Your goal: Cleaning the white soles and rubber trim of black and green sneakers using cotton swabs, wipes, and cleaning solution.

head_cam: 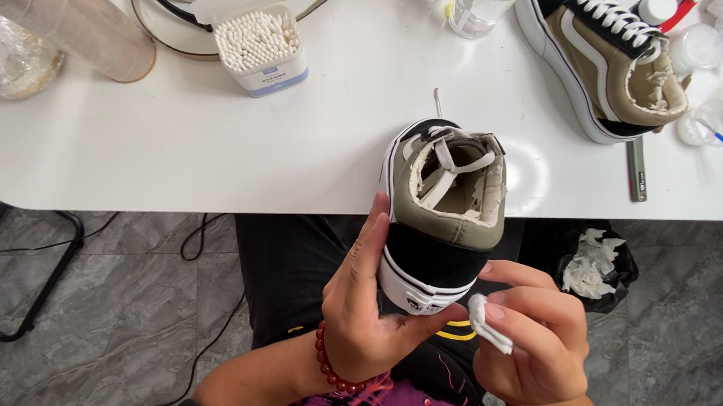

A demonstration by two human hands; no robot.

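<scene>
The left hand [363, 312] grips the olive and black sneaker [444, 216] from the left side, at its heel. The shoe points away, toe resting on the white table [172, 150]. The right hand [537, 339] pinches a white wipe [488, 324] just beside the heel.

Counts, rel. to grip: 2 olive/black sneakers — 1 held at heel [443, 208], 1 far up-right on table [608, 63]. 2 hands: left hand [367, 312] on shoe, right hand [529, 339] w/ 1 white wipe [486, 323]. 1 open cotton-swab box [258, 46] up-left. 1 bead bracelet [331, 364] just below grip.
</scene>
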